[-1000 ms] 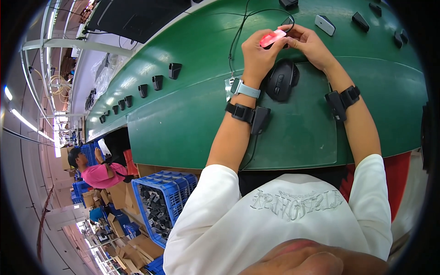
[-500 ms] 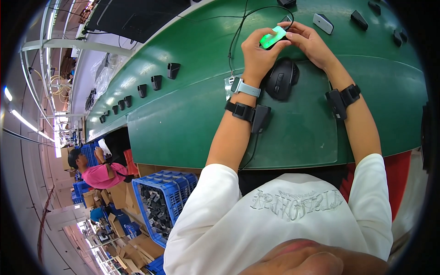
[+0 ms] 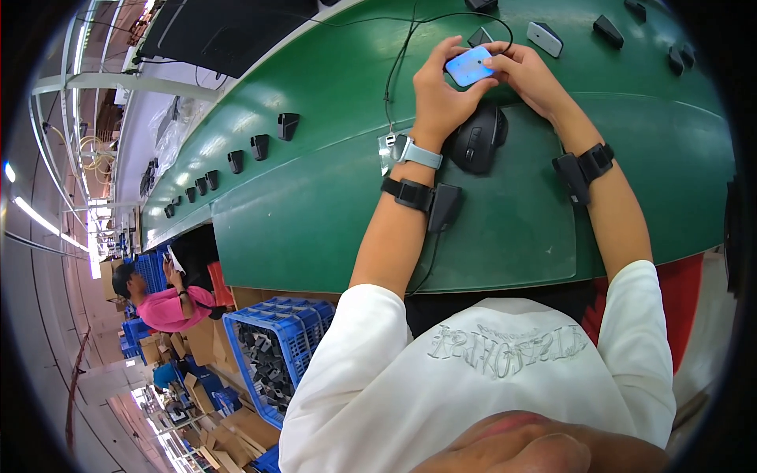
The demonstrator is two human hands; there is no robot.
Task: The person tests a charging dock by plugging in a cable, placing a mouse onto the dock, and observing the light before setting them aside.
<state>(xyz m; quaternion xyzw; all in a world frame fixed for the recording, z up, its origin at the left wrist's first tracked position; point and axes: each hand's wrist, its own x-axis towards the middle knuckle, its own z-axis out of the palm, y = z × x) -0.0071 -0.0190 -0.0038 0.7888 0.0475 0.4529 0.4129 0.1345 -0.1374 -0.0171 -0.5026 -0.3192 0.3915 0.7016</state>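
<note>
A small rectangular device [image 3: 468,68] with rounded corners glows blue on its upper face. My left hand [image 3: 438,93] grips it by the edges, between thumb and fingers. At its right end, my right hand [image 3: 530,77] pinches the device, one fingertip on the lit face. A black cable [image 3: 464,13] loops over to the fingers of my right hand; where it ends is hidden there. Just below my hands, a black computer mouse [image 3: 479,140] lies on the table. Black strapped modules sit on both forearms, and a watch is on my left wrist.
The green table [image 3: 331,213] holds a row of black wedge-shaped pieces [image 3: 260,147] on the left. More pieces, one with a grey face [image 3: 545,39], lie at the far right. A blue crate [image 3: 296,331] of dark parts stands left of me. Another person [image 3: 169,306] wears pink.
The device's glow has turned from green to blue. My hands have tilted it, so more of its lit face shows. The whole view has shifted slightly.
</note>
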